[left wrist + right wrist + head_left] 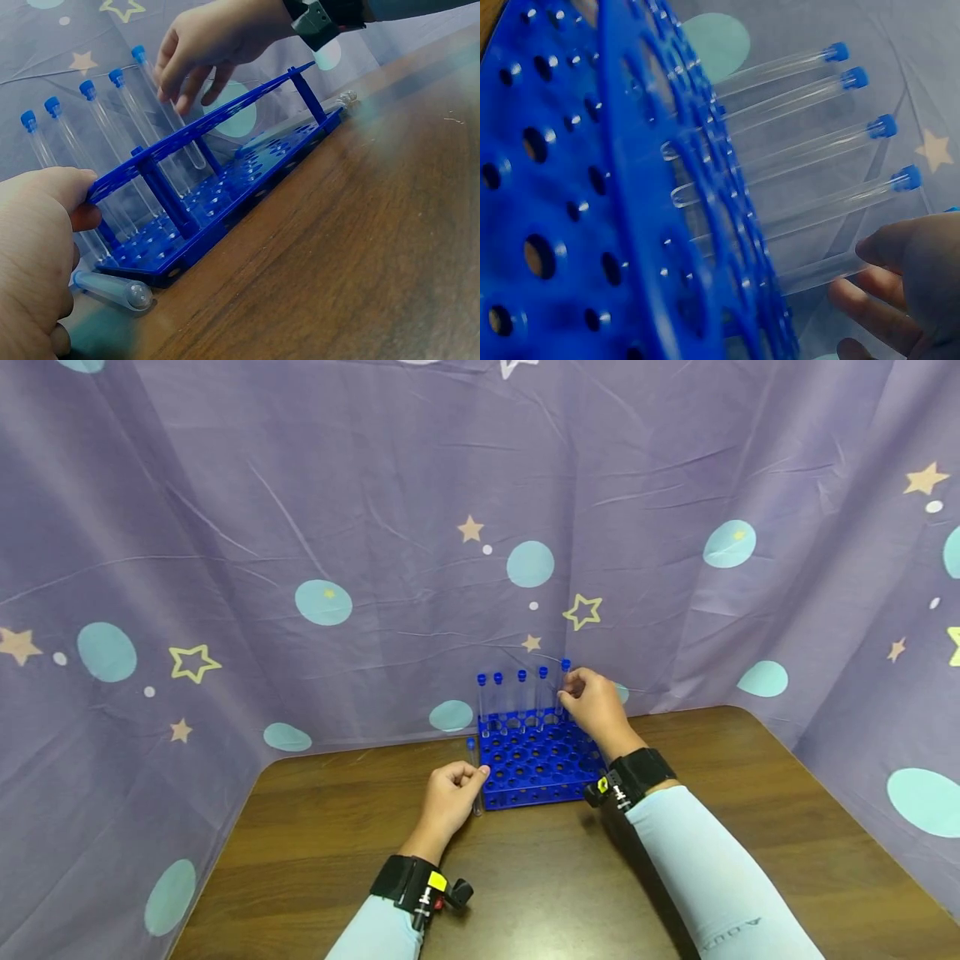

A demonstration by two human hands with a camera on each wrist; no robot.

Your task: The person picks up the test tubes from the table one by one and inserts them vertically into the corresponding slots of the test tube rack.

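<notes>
On the wooden table [315, 827], the left hand [447, 799] presses curled fingers on the blue rack's [536, 764] left edge. At its right back corner, the right hand [592, 703] pinches a capped tube [564, 689], half lowered; I think it needs sliding straight down

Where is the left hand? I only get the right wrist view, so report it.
Observer: The left hand holds the front left corner of the blue rack, with a digit on its top plate.
Operator: Report anything loose near it.
Observer: One loose tube lies flat on the wooden table, beside the rack's left side and under that hand.
Operator: Say which tube the right hand has.
Observer: The right hand pinches the rightmost tube of the five standing in the back row.
</notes>
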